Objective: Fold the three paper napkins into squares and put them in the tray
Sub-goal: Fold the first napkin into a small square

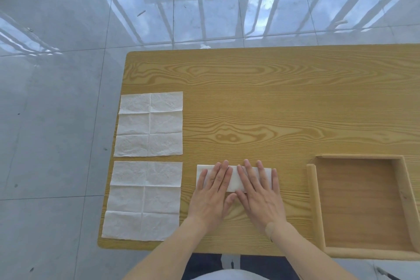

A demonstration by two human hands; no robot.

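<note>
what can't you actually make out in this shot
- Head view: the middle of the folded napkin lies under the left hand and right hand, so its layers and creases there are hidden.
- Head view: the tray is cut off by the right edge, so its right wall and anything in that strip are unseen.
- Head view: the table also runs off the right edge.
- Small specks on the floor are too small to identify.
</note>
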